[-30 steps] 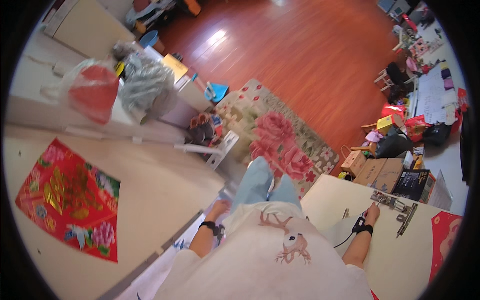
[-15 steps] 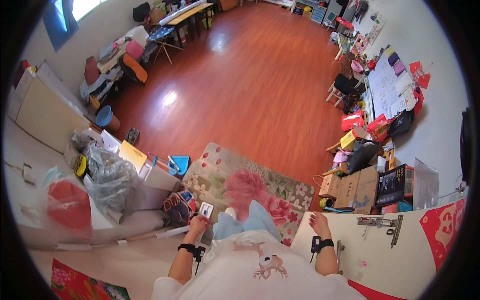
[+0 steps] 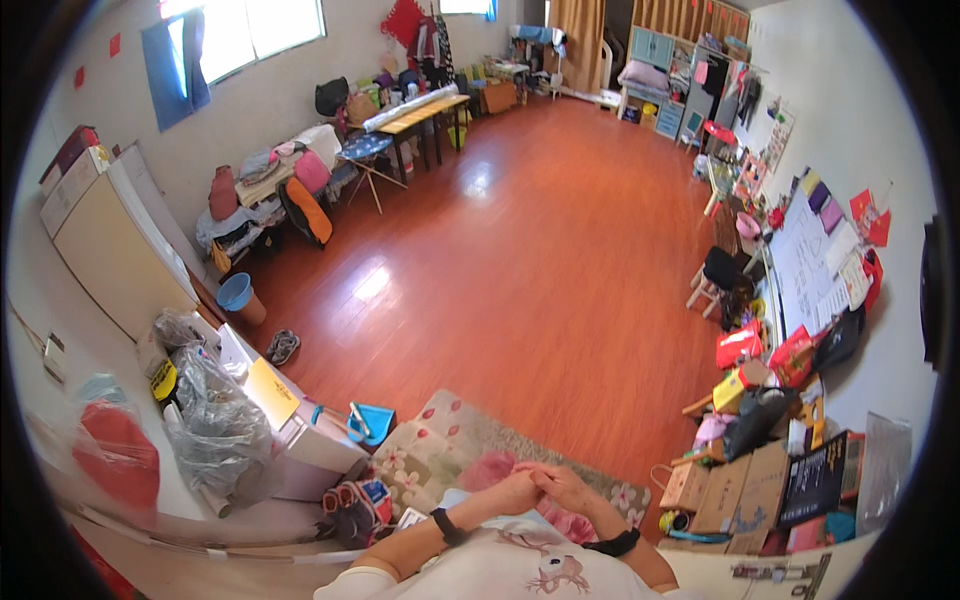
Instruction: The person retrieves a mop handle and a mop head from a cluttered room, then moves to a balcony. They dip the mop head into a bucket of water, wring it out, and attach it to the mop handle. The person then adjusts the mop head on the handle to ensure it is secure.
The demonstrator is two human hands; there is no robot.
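My left hand [image 3: 514,489] and my right hand [image 3: 566,487] are brought together in front of my body, fingers folded against each other. No object shows in or between them, though the palms are hidden. Each wrist wears a black band. Below the hands lies a floral mat [image 3: 425,440] with pink roses and pale blossoms. Beside my left forearm a small white object [image 3: 410,518] is partly covered. Dark shoes with red and blue parts [image 3: 355,508] stand left of it.
On the left are a plastic-wrapped bundle [image 3: 215,420], a blue dustpan [image 3: 373,424], a blue bin [image 3: 237,292] and a pair of shoes [image 3: 283,346]. Cardboard boxes [image 3: 745,490] and bags line the right wall. A wooden floor [image 3: 520,290] stretches ahead, with a long table [image 3: 420,112] farther back.
My hands were apart, the left beside the white object and the right by the door with fingers spread. They have come together in the middle. The view has tilted up toward the far room.
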